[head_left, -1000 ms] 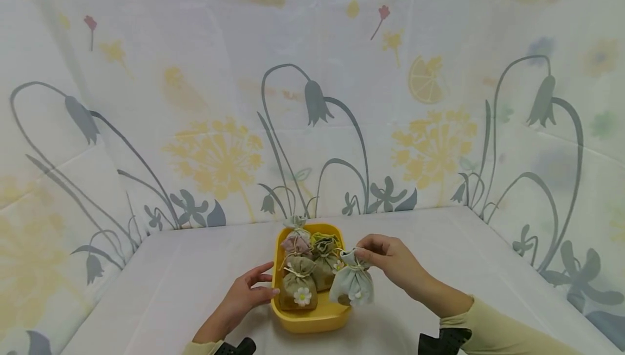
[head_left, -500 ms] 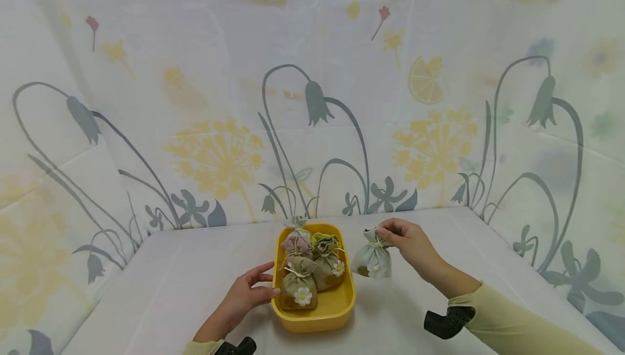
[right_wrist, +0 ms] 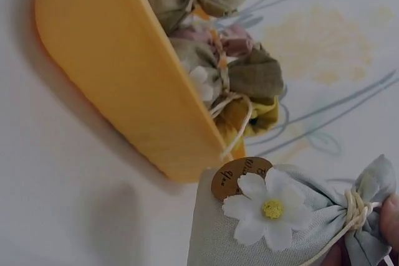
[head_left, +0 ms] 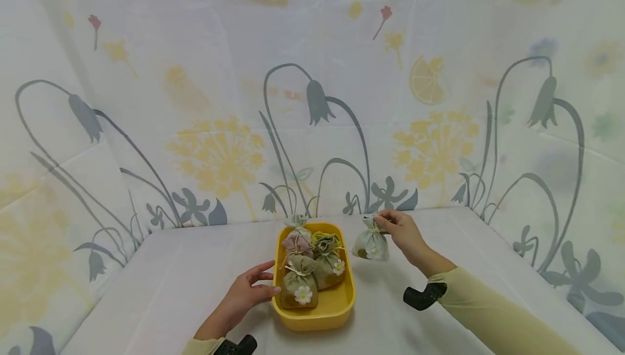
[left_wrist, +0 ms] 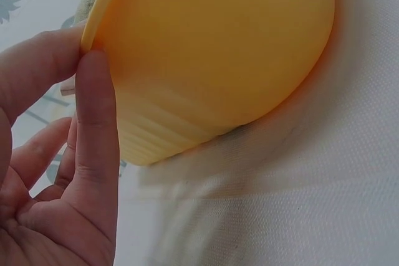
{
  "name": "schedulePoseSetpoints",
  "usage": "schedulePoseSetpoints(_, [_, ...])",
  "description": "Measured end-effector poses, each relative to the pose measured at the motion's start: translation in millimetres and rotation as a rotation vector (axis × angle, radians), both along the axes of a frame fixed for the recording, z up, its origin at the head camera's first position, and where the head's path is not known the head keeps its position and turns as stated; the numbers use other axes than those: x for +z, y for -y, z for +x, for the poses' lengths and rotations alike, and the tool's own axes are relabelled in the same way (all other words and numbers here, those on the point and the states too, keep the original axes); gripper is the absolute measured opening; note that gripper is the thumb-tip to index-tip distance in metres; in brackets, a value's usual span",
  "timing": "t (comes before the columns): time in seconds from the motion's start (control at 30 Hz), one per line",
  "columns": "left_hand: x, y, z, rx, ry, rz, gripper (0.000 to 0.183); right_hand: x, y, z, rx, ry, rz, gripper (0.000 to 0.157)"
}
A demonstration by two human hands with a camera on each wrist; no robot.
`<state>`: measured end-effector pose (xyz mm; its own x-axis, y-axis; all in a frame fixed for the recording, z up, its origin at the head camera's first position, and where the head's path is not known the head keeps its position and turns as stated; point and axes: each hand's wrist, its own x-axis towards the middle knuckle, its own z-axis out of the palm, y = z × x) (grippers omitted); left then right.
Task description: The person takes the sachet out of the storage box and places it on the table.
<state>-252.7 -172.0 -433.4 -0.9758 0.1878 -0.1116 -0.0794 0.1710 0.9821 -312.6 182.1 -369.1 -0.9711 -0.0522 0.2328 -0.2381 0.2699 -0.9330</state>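
Observation:
My right hand point(head_left: 402, 235) pinches the gathered neck of a pale grey-green drawstring pouch point(head_left: 372, 243), held above the table to the right of a yellow plastic tub point(head_left: 337, 314). A white flower and a round brown tag point(right_wrist: 230, 182) show on that pouch in the right wrist view. At the tub's left side, my left hand point(head_left: 246, 295) pinches the rim between thumb and finger; its other fingers are bent beside it. Inside the tub sit an olive pouch with a white flower point(head_left: 299, 284), another olive pouch point(head_left: 328, 268), a pink pouch point(head_left: 297, 242) and a partly hidden yellow one point(head_left: 324, 235).
A white cloth covers the table point(head_left: 185, 273). Behind and at both sides stands a pale curtain point(head_left: 312, 35) printed with grey and yellow flowers. Black devices point(head_left: 425, 296) are strapped to both wrists.
The pale pouch has moved from over the tub's right edge out to the right and farther back, in my right hand's grip. The left hand and the tub stay in place.

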Motion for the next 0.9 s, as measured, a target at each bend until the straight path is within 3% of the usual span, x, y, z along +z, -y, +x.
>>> schedulePoseSetpoints(0.3, [-0.4, 3, -3.8, -0.024, -0.006, -0.015, 0.072, -23.9, 6, -33.8, -0.075, 0.016, -0.020, 0.024])
schedulePoseSetpoints(0.5, [-0.3, 0, -2.3, -0.023, -0.003, -0.013, 0.072, -40.7, 6, -48.7, -0.059, 0.020, -0.029, 0.023])
schedulePoseSetpoints(0.9, [-2.6, 1, -1.6, -0.006, -0.001, -0.014, 0.072, -47.2, 2, -47.7, -0.057, 0.031, 0.024, 0.031])
